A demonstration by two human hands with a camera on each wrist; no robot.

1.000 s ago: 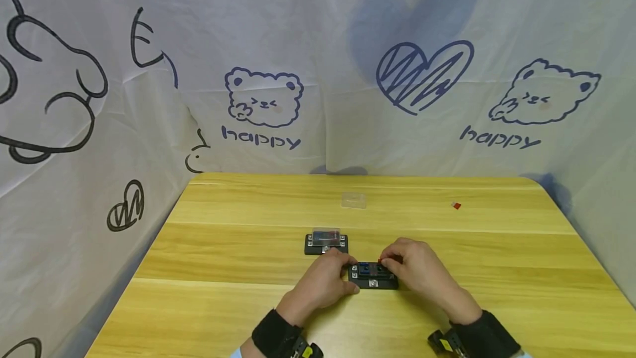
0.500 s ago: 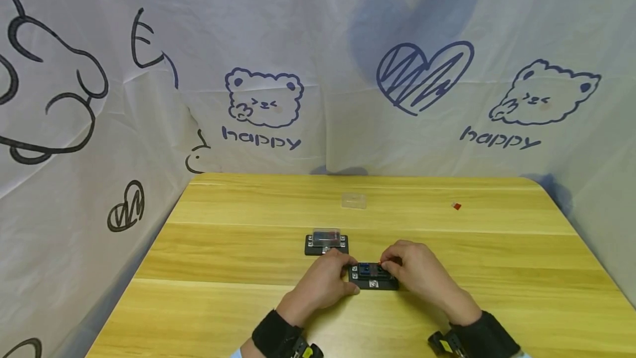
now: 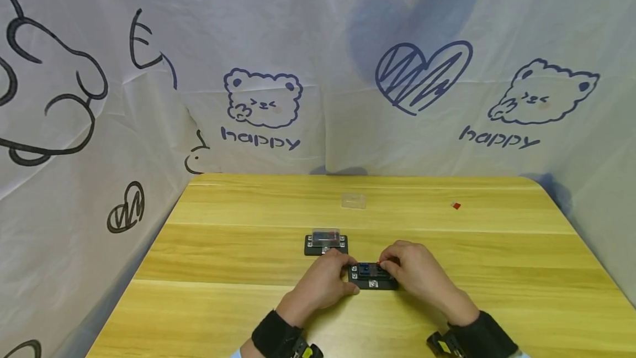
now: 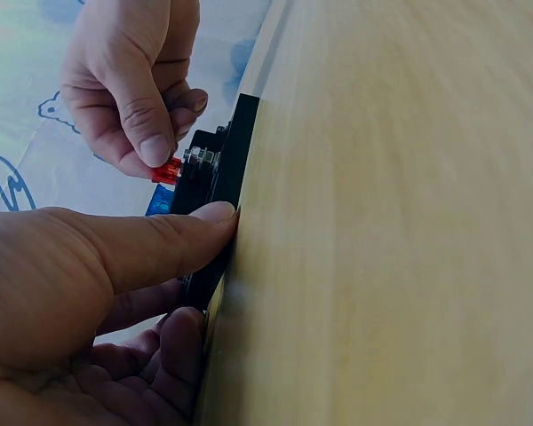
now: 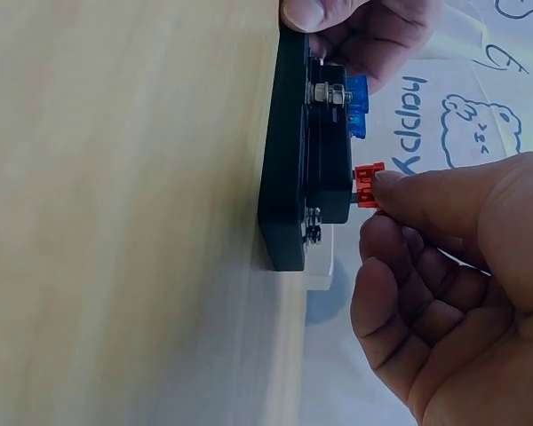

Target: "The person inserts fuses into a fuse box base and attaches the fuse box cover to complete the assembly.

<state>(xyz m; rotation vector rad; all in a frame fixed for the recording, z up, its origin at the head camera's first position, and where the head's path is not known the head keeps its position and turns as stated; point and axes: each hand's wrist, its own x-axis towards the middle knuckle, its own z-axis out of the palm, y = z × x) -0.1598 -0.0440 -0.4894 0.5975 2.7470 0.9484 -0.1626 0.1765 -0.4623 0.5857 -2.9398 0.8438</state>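
A black fuse block (image 3: 373, 284) lies on the table, with metal terminal screws along its edges. My left hand (image 3: 325, 280) holds it steady at its left end, thumb on the near edge and fingers on the far side. Blue blade fuses (image 5: 357, 106) stand in one end of the block. Between thumb and forefinger, my right hand (image 3: 419, 272) pinches a red blade fuse (image 5: 368, 185) at the block's top. Its legs meet the block there, but how deep they sit cannot be told. The right fingers partly cover the block's right end in the head view.
Behind my left hand sits a second fuse block (image 3: 326, 239) with a clear cover on. A loose clear cover (image 3: 353, 200) lies farther back. At the back right is a small red piece (image 3: 456, 206), probably another fuse. White printed cloth (image 3: 348, 142) hangs behind the wooden table (image 3: 223, 303).
The red fuse and right fingertips sit very slightly lower against the block than a second ago. Otherwise both hands and the block keep their places.
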